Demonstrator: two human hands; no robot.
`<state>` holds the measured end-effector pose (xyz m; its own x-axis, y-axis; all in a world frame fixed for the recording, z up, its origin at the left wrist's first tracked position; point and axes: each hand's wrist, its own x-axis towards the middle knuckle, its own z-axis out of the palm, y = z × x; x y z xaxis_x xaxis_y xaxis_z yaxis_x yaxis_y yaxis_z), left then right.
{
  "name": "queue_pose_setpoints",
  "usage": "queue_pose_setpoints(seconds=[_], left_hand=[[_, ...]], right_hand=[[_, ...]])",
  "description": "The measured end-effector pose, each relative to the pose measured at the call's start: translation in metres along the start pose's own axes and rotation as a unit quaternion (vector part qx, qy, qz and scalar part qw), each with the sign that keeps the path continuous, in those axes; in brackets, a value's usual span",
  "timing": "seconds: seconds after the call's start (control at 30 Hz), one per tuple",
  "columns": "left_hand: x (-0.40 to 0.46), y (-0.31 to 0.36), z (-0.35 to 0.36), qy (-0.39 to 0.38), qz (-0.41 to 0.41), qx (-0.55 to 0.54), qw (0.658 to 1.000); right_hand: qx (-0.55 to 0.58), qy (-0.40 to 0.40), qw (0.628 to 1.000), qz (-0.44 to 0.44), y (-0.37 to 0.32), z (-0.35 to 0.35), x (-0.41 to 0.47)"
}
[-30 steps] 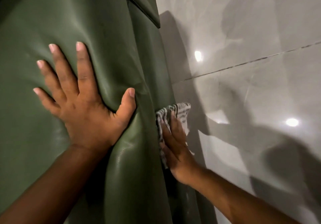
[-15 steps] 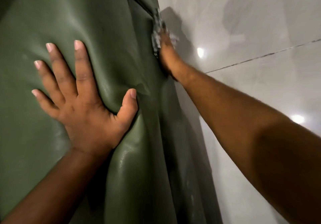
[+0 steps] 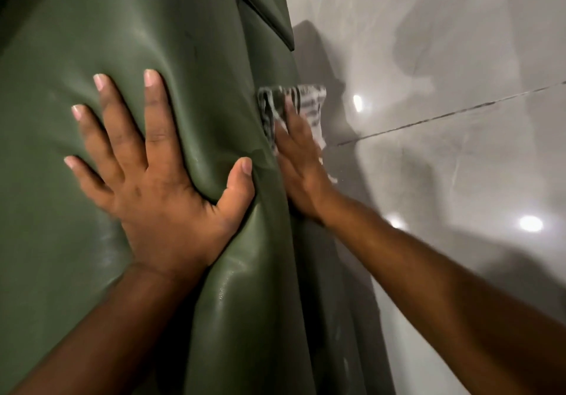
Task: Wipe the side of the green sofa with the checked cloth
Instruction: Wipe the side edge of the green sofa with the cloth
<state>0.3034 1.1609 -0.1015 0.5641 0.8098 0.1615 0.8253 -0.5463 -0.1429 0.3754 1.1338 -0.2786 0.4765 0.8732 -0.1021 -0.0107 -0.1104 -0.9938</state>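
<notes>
The green leather sofa [image 3: 137,42] fills the left half of the view, its side panel running down the middle. My left hand [image 3: 159,186] lies flat on the sofa's top surface, fingers spread, thumb at the edge. The checked black-and-white cloth [image 3: 309,103] is pressed against the sofa's side by my right hand [image 3: 303,174], whose fingers lie flat over it. Part of the cloth sticks out past the fingertips; the rest is hidden under the palm.
A glossy grey tiled floor [image 3: 459,149] lies to the right of the sofa, with a dark grout line [image 3: 444,115] and bright light reflections. Shadows of the sofa and my arms fall across the tiles. A cushion edge [image 3: 269,5] overhangs the sofa's side.
My right hand slid the cloth far up along the sofa's side, then came back toward me to about mid-height. My left hand has stayed pressed in place.
</notes>
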Motion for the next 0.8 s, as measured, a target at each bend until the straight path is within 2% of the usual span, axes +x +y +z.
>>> queue_pose_setpoints(seconds=[0.17, 0.27, 0.43, 0.53, 0.6, 0.67, 0.8], left_hand=[[0.001, -0.002, 0.001, -0.007, -0.005, 0.009, 1.0], [0.002, -0.003, 0.001, -0.009, -0.008, 0.008, 1.0], [0.002, -0.005, 0.002, -0.006, -0.01, 0.003, 1.0], [0.002, -0.003, 0.002, -0.012, -0.012, -0.004, 1.0], [0.001, -0.003, 0.003, -0.013, -0.013, -0.007, 1.0], [0.001, -0.004, 0.002, -0.008, -0.014, -0.007, 1.0], [0.0, -0.002, 0.004, -0.005, -0.014, -0.008, 1.0]], right_hand=[[-0.014, 0.015, 1.0, 0.017, -0.006, -0.014, 0.097], [0.033, 0.01, 0.998, 0.045, 0.001, -0.019, 0.12], [0.162, 0.022, 0.966, 0.199, 0.009, -0.026, 0.113], [0.212, 0.034, 0.948, 0.237, 0.018, -0.024, 0.055], [0.187, -0.001, 0.958, 0.216, 0.024, -0.019, -0.004], [0.13, -0.046, 0.982, 0.128, 0.019, -0.014, -0.054], [0.0, -0.091, 0.996, -0.001, 0.002, -0.012, -0.052]])
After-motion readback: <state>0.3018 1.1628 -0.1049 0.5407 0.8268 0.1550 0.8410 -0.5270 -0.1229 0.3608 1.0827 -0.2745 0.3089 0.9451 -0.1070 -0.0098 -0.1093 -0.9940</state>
